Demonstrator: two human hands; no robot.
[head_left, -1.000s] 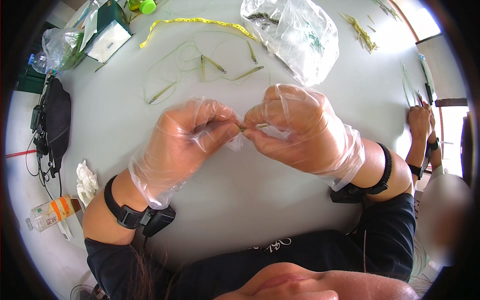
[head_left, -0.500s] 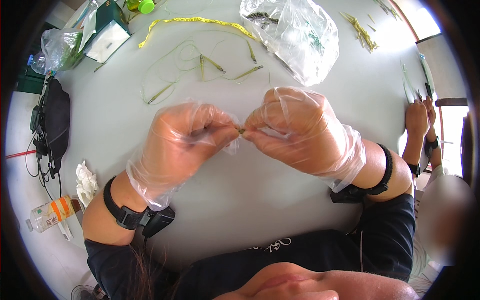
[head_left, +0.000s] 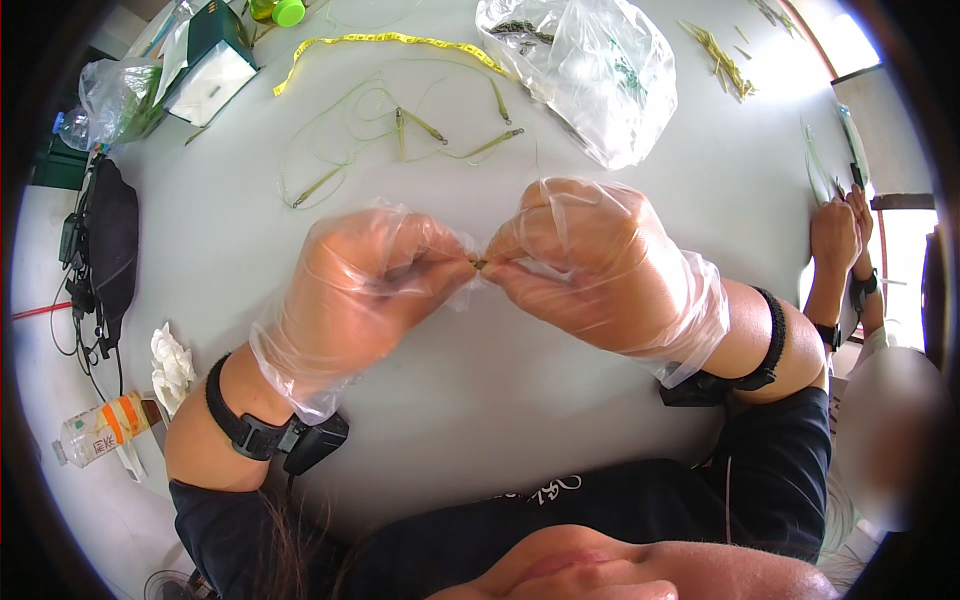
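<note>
Head view: a tiny olive-green piece [head_left: 480, 266] is held above the worktop [head_left: 520, 420], in from its near edge, pinched by the left hand [head_left: 365, 265] and right hand [head_left: 590, 265], seemingly steadying both ends; slender olive tubes [head_left: 494, 143] lie toward the far edge.

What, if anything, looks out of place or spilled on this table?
Nothing looks spilled or plainly damaged. Only mildly untidy: a crumpled white wad, perhaps tissue, lies left of the left hand like litter, and a few loose bits lie scattered beside the yellowish stalks at far right.
</note>
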